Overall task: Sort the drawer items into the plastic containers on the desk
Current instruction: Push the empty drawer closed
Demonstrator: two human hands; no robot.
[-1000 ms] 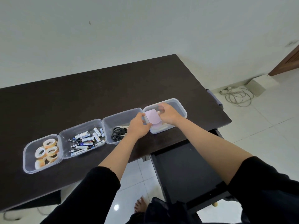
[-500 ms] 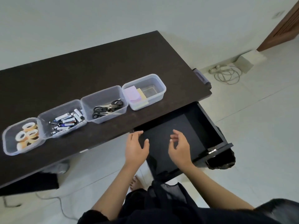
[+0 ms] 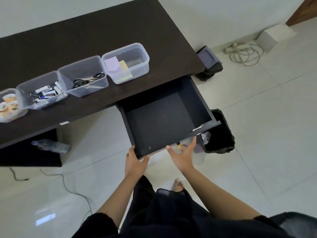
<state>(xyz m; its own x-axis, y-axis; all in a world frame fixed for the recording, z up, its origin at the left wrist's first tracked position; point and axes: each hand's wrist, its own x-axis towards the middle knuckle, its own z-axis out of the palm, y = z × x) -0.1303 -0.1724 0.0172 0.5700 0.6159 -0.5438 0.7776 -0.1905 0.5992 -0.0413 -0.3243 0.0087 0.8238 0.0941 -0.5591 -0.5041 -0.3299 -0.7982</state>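
drawer (image 3: pixel 163 121): pulled out from under tabletop (image 3: pixel 85 31), dark inside, nothing seen in it; front edge faces the person.
left hand (image 3: pixel 135 163): at drawer's front left corner, thumb on one side of the corner, fingers on the other, touching the front edge; fingers fairly straight, not wrapped round anything.
right hand (image 3: pixel 182 156): just below drawer front, right of left hand, palm up-ish, fingers spread & straight, holds nothing; fingertips near the front edge, contact w/ it can't tell.
hands vs each other: apart, both at the drawer front, well away from the containers.
containers: 4 clear plastic ones in a row on tabletop, along its near edge, left of & behind the drawer.
tape container (image 3: pixel 10 107): far left, partly cut off by frame; rolls of tape inside.
battery container (image 3: pixel 41 93): next, batteries piled in it.
scissors container (image 3: pixel 84 76): third, black-handled scissors lying in it.
notes container (image 3: pixel 126 62): rightmost, nearest the drawer; purple & yellow sticky pads at its left end, rest bare.
floor: pale tiles; black bin (image 3: pixel 219 133) just right of drawer front; coiled cable (image 3: pixel 243 54) by the wall; plastic bottle (image 3: pixel 51 146) under tabletop.
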